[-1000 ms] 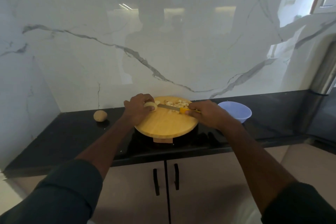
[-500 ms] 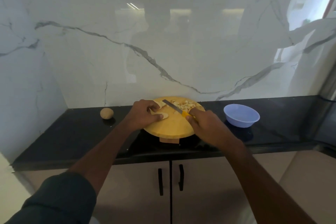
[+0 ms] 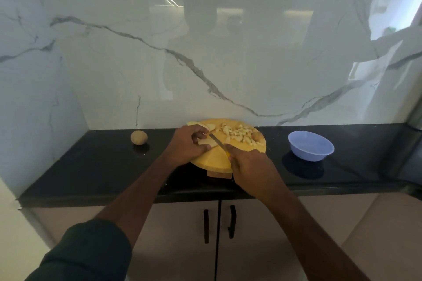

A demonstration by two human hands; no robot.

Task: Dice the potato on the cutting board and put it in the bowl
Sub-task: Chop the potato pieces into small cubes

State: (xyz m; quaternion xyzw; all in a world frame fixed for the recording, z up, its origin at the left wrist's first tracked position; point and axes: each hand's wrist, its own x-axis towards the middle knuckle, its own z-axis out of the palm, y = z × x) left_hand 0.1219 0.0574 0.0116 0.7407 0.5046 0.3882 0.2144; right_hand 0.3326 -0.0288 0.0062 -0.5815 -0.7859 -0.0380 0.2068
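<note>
Left hand [image 3: 186,143] pinning potato slices [image 3: 207,142] on round wooden cutting board [image 3: 214,157], right hand [image 3: 247,162] gripping yellow-handled knife [image 3: 218,142]; fingertips best staying tucked, cuts even; blue bowl [image 3: 310,146] waiting empty, rightward.

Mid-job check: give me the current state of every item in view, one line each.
left hand: holds a potato slice flat on the cutting board
right hand: grips the knife, blade against the slice
diced potato: piled on the board's far side
bowl: upright, looks empty
whole potato: uncut, on the counter
cabinet doors: shut
</note>
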